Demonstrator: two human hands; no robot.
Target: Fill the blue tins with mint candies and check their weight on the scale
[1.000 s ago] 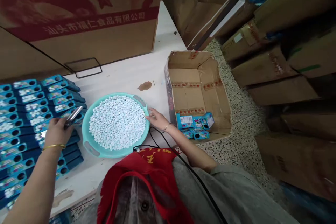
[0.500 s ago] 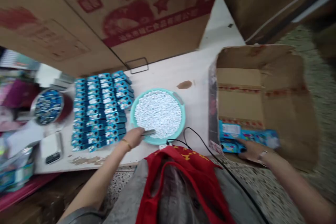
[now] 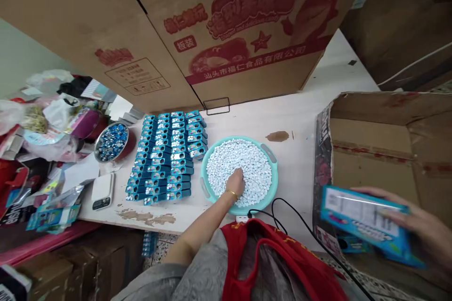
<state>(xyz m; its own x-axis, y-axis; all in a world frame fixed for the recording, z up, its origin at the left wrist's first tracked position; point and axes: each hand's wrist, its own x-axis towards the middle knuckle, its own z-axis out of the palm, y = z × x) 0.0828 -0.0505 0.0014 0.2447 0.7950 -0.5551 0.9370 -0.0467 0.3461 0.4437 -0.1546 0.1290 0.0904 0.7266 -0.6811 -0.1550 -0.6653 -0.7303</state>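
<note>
My left hand (image 3: 236, 182) is closed and pressed down into small white pellets (image 3: 247, 164) that fill a round turquoise basin (image 3: 274, 188). Its fingertips are buried, so whatever they hold is hidden. On the right, my right hand (image 3: 411, 214) grips a blue printed packet (image 3: 369, 221) with a pale label panel, blurred by motion. The packet hangs tilted over the near side of an open cardboard box (image 3: 370, 143). Under it, another blue packet (image 3: 353, 244) lies low in that box.
Rows of small blue boxes (image 3: 162, 160) with round holes stand left of the basin. Beyond them are a bowl of shiny blue pieces (image 3: 113, 142) and a white scale (image 3: 103, 191). Large printed cartons (image 3: 247, 75) wall off the back. A black cable (image 3: 300, 218) crosses the front.
My left hand has moved from the basin's rim into the pellets; the grey metal piece it held no longer shows. My right hand has lifted a blue packet up from the box. The view has shifted.
</note>
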